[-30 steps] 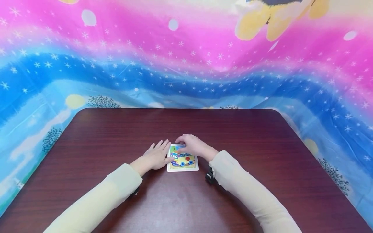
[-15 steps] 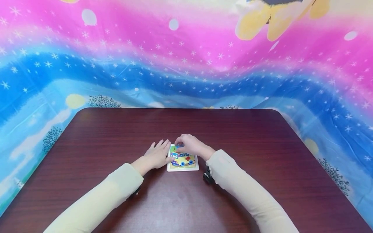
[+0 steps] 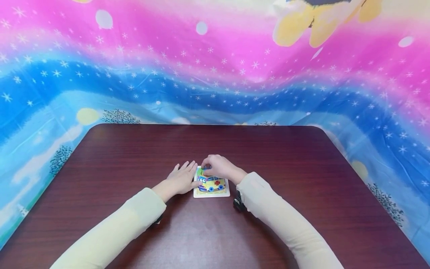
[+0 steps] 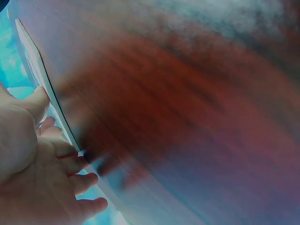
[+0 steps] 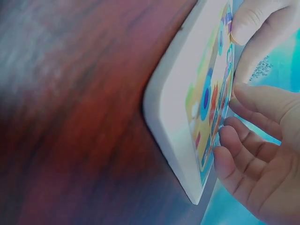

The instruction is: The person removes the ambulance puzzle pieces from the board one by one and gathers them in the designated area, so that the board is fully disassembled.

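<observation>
A small square picture board lies on the table, with a thick white border and a cartoon ambulance on it. At its left edge my left hand lies with straight, spread fingers, the thumb reaching over the border onto the picture. My right hand is over the board's upper part with bent fingers. Its thumb and index fingertip come close together near the upper left of the picture. Whether they pinch a loose piece is hidden. In the right wrist view, the right hand's fingers curl beside the board's edge.
The dark red-brown wooden table extends around the board on all sides. Behind it hangs a pink and blue cloth printed with snowflakes and trees. A black wrist device sits under the right sleeve.
The right forearm and cuff have shifted slightly left, while the right fingers make only small movements at the board's upper part. The left hand and the board stay nearly still.
</observation>
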Demonstrator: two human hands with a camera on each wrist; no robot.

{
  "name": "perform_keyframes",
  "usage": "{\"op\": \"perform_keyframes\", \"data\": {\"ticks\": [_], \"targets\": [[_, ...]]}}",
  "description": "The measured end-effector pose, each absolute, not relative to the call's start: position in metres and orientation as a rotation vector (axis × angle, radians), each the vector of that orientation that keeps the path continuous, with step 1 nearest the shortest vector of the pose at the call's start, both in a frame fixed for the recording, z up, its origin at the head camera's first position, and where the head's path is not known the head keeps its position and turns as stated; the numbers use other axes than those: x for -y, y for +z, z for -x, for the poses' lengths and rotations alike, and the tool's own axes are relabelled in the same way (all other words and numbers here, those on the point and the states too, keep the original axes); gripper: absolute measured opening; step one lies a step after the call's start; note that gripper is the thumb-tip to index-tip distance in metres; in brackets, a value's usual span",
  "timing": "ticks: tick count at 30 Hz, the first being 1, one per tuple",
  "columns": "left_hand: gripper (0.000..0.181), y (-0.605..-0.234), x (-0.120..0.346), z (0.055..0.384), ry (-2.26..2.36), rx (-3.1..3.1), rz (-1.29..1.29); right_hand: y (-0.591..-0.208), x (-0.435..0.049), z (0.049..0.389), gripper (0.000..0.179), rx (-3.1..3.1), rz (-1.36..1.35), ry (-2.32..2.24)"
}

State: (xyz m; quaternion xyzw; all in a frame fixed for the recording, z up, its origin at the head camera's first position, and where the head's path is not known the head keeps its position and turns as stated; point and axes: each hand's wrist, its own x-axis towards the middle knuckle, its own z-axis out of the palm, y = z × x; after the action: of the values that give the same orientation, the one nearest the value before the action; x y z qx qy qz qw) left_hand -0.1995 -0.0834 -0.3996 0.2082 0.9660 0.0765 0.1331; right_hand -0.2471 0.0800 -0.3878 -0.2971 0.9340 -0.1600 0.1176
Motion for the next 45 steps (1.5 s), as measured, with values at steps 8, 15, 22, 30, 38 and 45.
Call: {"op": "perform_keyframes", "data": {"ticks": [8,15,22,30,38,45], "targets": [[0.072,-0.3970,0.0814,0.1994,0.190,-2.801,-0.597,-0.3887,-0.0770,0.2471,0.013,-2.727,0.827,-0.479],[0.074,-0.3958,0.0820,0.1993,0.187,-2.804,-0.593,-0.3891,-0.0760,0.2490,0.015,-2.719,0.823,-0.508],[0.074,-0.3992,0.0835,0.1998,0.178,-2.798,-0.582,-0.3889,-0.0755,0.2485,0.012,-2.729,0.811,-0.505],[0.075,-0.3955,0.0854,0.1993,0.165,-2.805,-0.553,-0.3875,-0.0725,0.2469,0.016,-2.737,0.840,-0.452],[0.075,-0.3999,0.0835,0.2013,0.176,-2.789,-0.556,-0.3897,-0.0724,0.2490,0.009,-2.766,0.827,-0.398],[0.078,-0.3996,0.0816,0.2011,0.151,-2.766,-0.533,-0.3896,-0.0745,0.2523,0.006,-2.749,0.778,-0.461]]}}
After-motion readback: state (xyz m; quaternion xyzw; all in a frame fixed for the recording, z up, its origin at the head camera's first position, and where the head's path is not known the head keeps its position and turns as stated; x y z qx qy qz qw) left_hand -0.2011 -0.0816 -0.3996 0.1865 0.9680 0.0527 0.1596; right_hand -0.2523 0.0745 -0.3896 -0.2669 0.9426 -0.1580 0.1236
